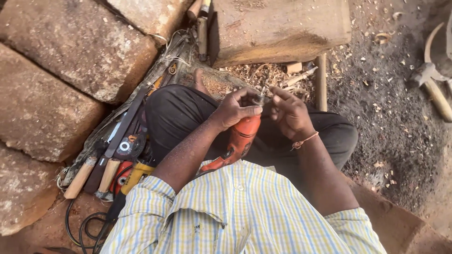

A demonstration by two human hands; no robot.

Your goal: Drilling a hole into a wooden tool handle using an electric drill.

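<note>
While the left hand (234, 109) clamps the orange drill (241, 138), rigid and probably heavy, at its front body, the right hand (288, 112) pinches its chuck (260, 98).

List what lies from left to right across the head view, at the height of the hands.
Stone blocks → pile of hand tools → left hand on the orange drill → right hand → wooden-handled tool on the ground.
</note>
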